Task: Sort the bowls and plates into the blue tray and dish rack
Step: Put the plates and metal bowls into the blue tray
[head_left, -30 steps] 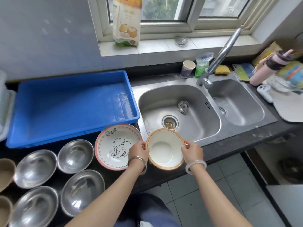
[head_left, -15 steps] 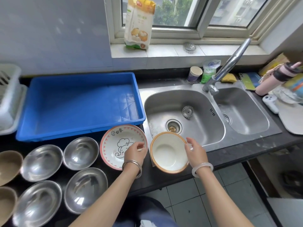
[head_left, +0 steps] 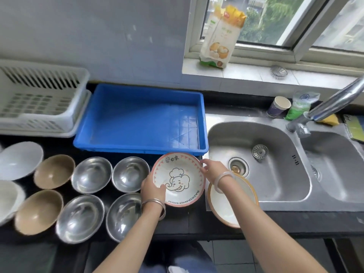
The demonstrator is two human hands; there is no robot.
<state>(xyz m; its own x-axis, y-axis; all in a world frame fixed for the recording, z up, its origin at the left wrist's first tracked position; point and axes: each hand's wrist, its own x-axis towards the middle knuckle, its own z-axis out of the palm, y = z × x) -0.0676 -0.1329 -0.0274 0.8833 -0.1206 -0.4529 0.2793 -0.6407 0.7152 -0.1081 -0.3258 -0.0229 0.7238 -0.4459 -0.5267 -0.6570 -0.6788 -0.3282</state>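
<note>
Far left, upper part of the frame: the white dish rack (head_left: 39, 99) is cut off by the left edge. Below it a white plate (head_left: 19, 160) and a white bowl (head_left: 7, 200) both run out of the frame, blurred, so their full shape is hard to make out.

Moving right along the dark counter (head_left: 197, 223): 2 tan bowls (head_left: 54, 171), then 4 steel bowls (head_left: 91, 174) in 2 rows, packed rim to rim, the near row close to the counter's front edge. Behind them the blue tray (head_left: 137, 119) sits just beside the rack, its whole floor in view. A strip of dark counter shows between its near wall and the steel bowls.

Centre now: the elephant bowl (head_left: 178, 182) is in both hands, its far rim overlapping the tray's near wall in the picture. Whether it rests on the counter or is lifted, I can't tell. The left hand (head_left: 152, 191) grips the lower-left rim, thumb curled onto the inside, fingers hidden underneath. The right hand (head_left: 213, 169) pinches the upper-right rim with its fingertips.

That right forearm crosses the orange-rimmed bowl (head_left: 230, 205), hiding its upper-left part. The bowl sits at the near-left corner of the sink (head_left: 275, 138), near the counter's front edge. Further right, a strainer plug (head_left: 260, 151) lies on the basin floor, and the tap (head_left: 334, 104) angles off the right edge.
</note>
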